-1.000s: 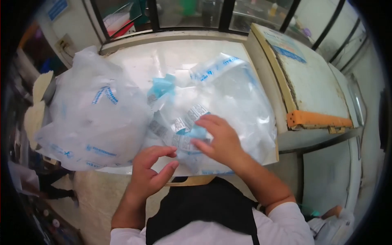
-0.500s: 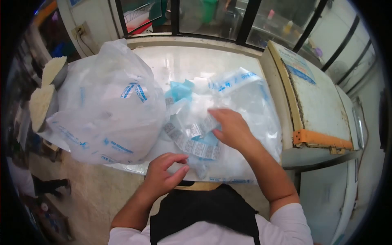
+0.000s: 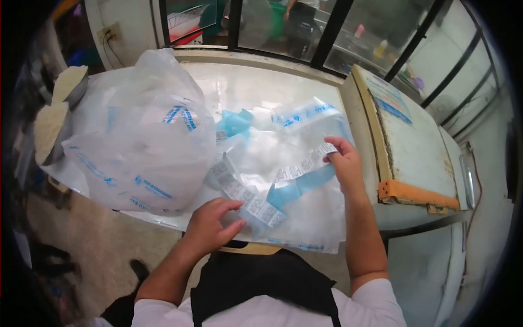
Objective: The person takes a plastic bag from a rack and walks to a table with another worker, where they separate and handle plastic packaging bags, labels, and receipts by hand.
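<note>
A long strip of printed labels [image 3: 305, 165], white with dark print and a light blue backing, runs in a bend across the table. My right hand [image 3: 344, 161] pinches its upper right end and holds that part raised. My left hand [image 3: 212, 226] is near the strip's lower part, thumb and fingers apart, with nothing visible between them. Beneath the strip lies a flat clear plastic bag [image 3: 321, 215] with blue print. A crumpled piece of light blue backing [image 3: 234, 123] rests farther back. Left of the strip stands a large, full translucent bag [image 3: 144, 131] with blue print.
Two scoops of pale grainy stuff [image 3: 52, 122] stand at the table's left edge. A white chest [image 3: 419, 141] with an orange corner strip borders the right side. Windows [image 3: 283, 27] line the back, with a person behind the glass. Another person's dark-clad leg [image 3: 128, 297] shows at lower left.
My right hand has moved right, drawing the strip's end out and up from the table. My left hand has shifted slightly left and stays apart-fingered. A person now shows behind the glass.
</note>
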`<state>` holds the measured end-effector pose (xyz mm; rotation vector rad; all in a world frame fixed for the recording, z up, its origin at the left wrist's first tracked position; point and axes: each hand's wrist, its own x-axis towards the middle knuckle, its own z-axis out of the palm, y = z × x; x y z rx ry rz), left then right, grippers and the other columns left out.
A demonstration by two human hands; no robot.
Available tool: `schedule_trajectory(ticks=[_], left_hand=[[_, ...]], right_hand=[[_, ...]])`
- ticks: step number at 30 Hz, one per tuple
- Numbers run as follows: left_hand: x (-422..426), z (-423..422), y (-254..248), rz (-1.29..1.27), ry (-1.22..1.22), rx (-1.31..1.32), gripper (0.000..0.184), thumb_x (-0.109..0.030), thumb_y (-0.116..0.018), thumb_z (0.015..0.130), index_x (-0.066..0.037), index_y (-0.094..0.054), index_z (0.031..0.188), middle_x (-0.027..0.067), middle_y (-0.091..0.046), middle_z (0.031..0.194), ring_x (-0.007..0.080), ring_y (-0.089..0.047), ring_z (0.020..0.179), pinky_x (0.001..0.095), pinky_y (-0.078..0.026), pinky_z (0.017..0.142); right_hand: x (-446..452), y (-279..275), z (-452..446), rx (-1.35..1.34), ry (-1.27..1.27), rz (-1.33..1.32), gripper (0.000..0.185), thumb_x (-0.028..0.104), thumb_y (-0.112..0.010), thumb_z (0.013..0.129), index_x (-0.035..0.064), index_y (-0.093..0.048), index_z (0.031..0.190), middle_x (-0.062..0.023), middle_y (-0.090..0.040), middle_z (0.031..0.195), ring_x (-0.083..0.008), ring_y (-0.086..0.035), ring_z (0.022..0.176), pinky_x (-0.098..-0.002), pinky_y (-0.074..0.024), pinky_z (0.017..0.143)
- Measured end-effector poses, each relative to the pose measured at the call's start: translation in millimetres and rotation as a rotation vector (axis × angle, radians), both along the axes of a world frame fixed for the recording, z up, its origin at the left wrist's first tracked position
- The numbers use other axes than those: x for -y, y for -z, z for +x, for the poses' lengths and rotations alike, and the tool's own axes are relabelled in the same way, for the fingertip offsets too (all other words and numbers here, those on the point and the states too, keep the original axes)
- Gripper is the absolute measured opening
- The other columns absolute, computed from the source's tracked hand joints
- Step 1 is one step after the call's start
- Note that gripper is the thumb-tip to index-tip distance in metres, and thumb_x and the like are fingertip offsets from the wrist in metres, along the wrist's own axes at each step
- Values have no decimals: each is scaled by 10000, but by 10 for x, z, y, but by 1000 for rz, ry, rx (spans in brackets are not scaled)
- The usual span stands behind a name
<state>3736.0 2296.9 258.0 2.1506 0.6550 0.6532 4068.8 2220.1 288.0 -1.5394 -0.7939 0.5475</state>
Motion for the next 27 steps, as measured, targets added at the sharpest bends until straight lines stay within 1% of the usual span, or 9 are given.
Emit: schedule_trajectory(ticks=[4,7,10,11,14,17,20,23,27], left_hand=[[2,52,-3,105,11,4,503,-143,-777,761,-40,-619,1228,160,-675,1069,306,-662,980,367,-521,861],[-1,90,47,128,-14,-32,642,-129,-753,764,-51,-524,1359,172,-665,1105,330,-653,1002,385,-516,881],[-39,160,97,164,-8,-101,721,-102,-696,752,-54,-452,1429,192,-643,1156,361,-621,1061,413,-492,927],[-45,200,99,210,13,-81,723,-99,-671,744,-53,-450,1431,200,-630,1181,371,-601,1093,427,-475,951],[-8,336,83,313,63,-68,753,-110,-616,715,-47,-431,1442,218,-584,1260,404,-531,1188,478,-409,1029],[114,469,70,400,122,-73,779,-132,-602,705,-45,-409,1454,218,-553,1306,429,-478,1242,524,-343,1086],[238,599,10,472,216,-92,803,-155,-627,706,-48,-388,1465,192,-548,1319,421,-467,1258,553,-303,1115],[372,715,-3,536,326,-98,791,-198,-674,710,-66,-421,1448,160,-540,1338,382,-475,1262,550,-299,1119],[487,824,44,573,434,-117,771,-255,-724,715,-81,-459,1418,123,-543,1346,354,-482,1259,544,-299,1120]], right_hand=[[32,-130,44,-194,-46,34,240,44,-617,875,14,-656,1110,-47,-673,938,-107,-588,741,-233,-481,688],[5,-191,-3,-177,-8,40,266,66,-644,844,28,-663,1107,-38,-659,898,-120,-582,729,-257,-489,687],[25,119,-84,465,-101,48,322,107,-679,800,47,-666,1116,-78,-664,885,-188,-607,730,-310,-499,689],[65,204,-137,685,-94,21,384,159,-718,758,59,-669,1126,-142,-672,956,-263,-647,829,-353,-508,745],[226,27,-463,945,-212,-286,424,183,-726,750,56,-659,1149,-183,-664,1078,-312,-653,970,-372,-506,838],[315,-93,-561,863,-351,-470,512,213,-734,754,37,-627,1223,-193,-650,1156,-324,-635,1072,-375,-479,940],[422,140,-369,747,-391,-147,589,218,-727,780,7,-572,1308,-204,-631,1233,-329,-619,1130,-383,-454,991],[456,177,-248,521,-361,-25,554,223,-701,846,-12,-561,1327,-195,-628,1262,-278,-610,1153,-357,-444,1000],[431,-55,-425,98,-477,-266,418,185,-660,917,-13,-598,1279,-137,-672,1156,-190,-617,1063,-310,-469,937]])
